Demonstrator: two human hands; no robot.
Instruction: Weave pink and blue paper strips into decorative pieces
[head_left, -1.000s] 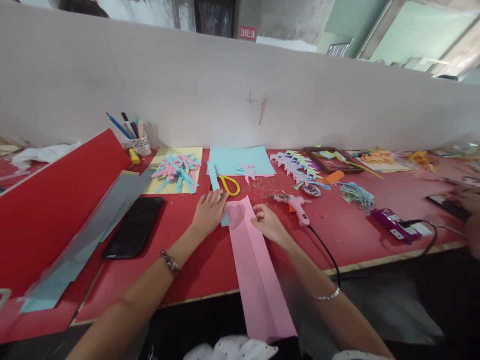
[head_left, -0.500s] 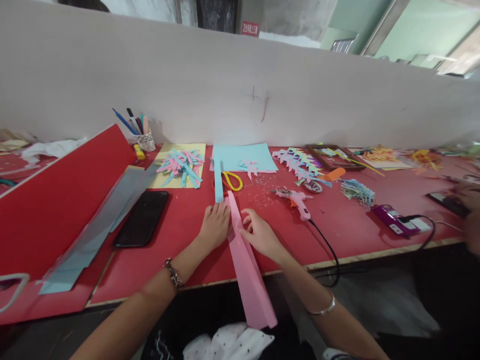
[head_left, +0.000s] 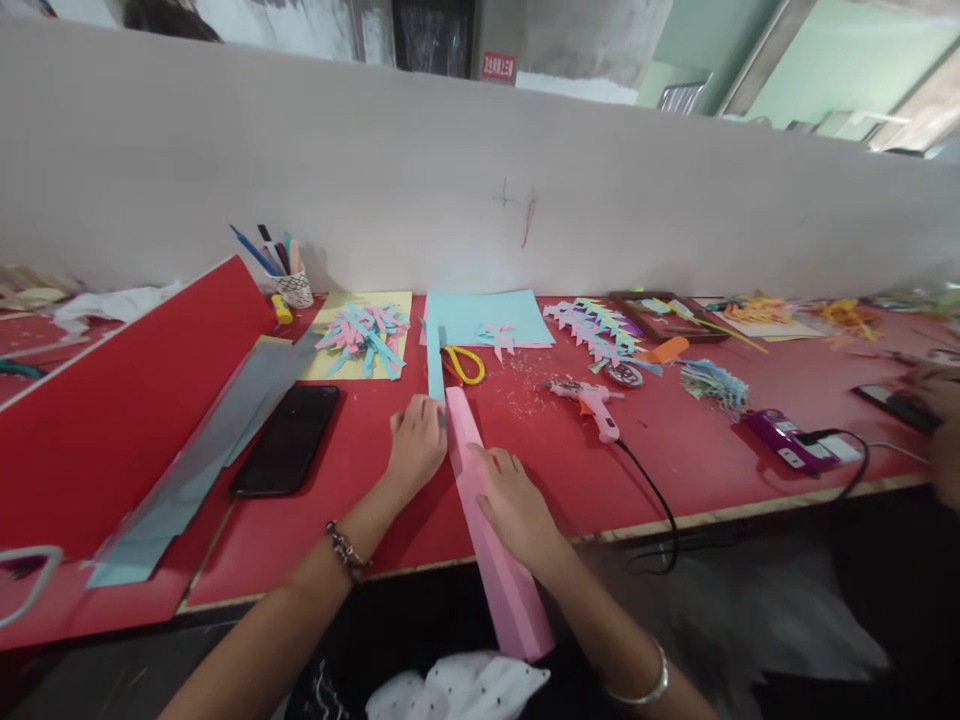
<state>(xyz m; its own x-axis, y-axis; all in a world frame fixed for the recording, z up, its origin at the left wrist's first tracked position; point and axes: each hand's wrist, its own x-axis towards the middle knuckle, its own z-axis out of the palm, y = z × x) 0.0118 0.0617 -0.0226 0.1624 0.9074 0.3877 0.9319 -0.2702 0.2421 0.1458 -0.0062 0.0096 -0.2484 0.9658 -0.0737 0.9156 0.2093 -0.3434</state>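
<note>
- Left hand [head_left: 418, 442]: fingers curled and bunched close together, just beside the far end of the pink paper strip [head_left: 504, 592]; whether they pinch its edge, I cannot tell.
- Right hand [head_left: 516, 505]: fingers lightly bent, slightly parted, laid across the top of the strip; any thumb pinch is hidden from here.
- And the pink paper itself, creased lengthwise, passes under the right fingers, narrow end beside the left ones, near end running over the front edge of the red surface [head_left: 709, 450] toward the lap.
- Straight ahead of the left fingers, a blue paper strip [head_left: 435, 370], its lower end right by them.
- Just beyond the pink tip, there's the yellow scissor handle [head_left: 470, 367], closest obstacle in front of both hands.
- Farther out, a blue sheet [head_left: 457, 312] carrying small folded pieces.
- Right of the right fingers, well apart: the pink glue gun [head_left: 598, 405], cord trailing off the edge.
- Left of the left fingers, a black phone [head_left: 289, 442]; beyond it, a heap of pink and blue strips [head_left: 366, 335].
- Far right, another person's hand [head_left: 937, 390] over a dark device.
</note>
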